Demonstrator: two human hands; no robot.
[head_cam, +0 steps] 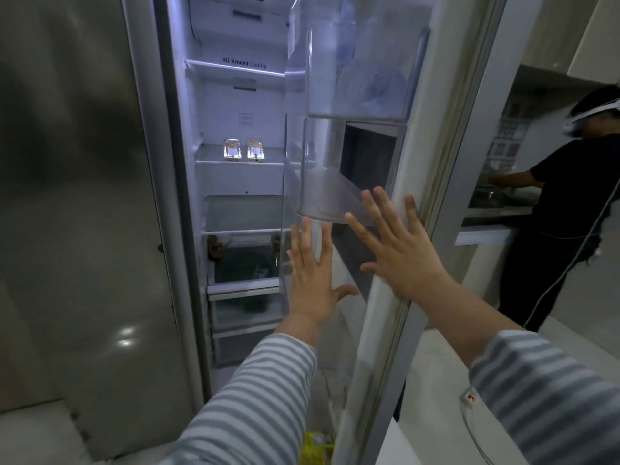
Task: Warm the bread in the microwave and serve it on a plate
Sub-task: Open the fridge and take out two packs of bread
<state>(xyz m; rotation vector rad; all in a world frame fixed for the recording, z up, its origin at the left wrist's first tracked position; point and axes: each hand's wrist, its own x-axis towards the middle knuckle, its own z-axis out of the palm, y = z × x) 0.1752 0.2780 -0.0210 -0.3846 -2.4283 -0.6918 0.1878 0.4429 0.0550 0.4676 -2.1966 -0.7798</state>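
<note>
A side-by-side fridge stands in front of me with its right door [432,203] swung open. Two small packaged items [243,150] sit side by side on a middle shelf [235,161] inside; I cannot tell whether they are bread. My left hand [310,276] is stretched out flat with spread fingers in front of the door's inner side. My right hand [399,245] lies flat with straight fingers against the inner edge of the open door, just below a clear door bin [322,196]. Neither hand holds anything. No microwave or plate is in view.
The fridge's left door [73,213] is closed. Clear drawers [245,263] fill the lower fridge. A person in black [567,213] with a headset works at a counter [486,229] to the right. A yellow object [315,446] lies low by the door.
</note>
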